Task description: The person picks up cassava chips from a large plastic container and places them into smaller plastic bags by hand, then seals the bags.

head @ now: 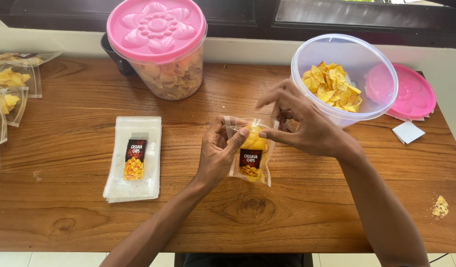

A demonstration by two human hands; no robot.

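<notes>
- A person's left hand (219, 151) grips a small clear plastic pouch (251, 157) with a dark label, thumb and fingers closed on its left edge and upper lip, above the middle of the brown wooden table (297, 207).
- The right hand (302, 123) pinches the pouch's top right corner between thumb and forefinger, the other fingers spread and lifted above it.
- The pouch stands roughly upright and holds yellow chips in its upper half.
- Just behind the right hand, an open round clear plastic tub (344, 74) tilts toward the person, a heap of yellow chips (332, 86) lying against its far side.
- The tub's pink round lid (411, 94) lies flat to its right, with a small white paper square (407, 132) near it.
- At the back left, a second clear tub filled with chips (171, 74) stands closed under a pink flower-embossed lid (156, 27).
- A flat stack of empty clear labelled pouches (134, 158) lies left of the hands, well apart from them.
- Filled chip pouches (10, 79) line the table's left edge.
- A scatter of yellow crumbs (439, 206) sits near the right edge.
</notes>
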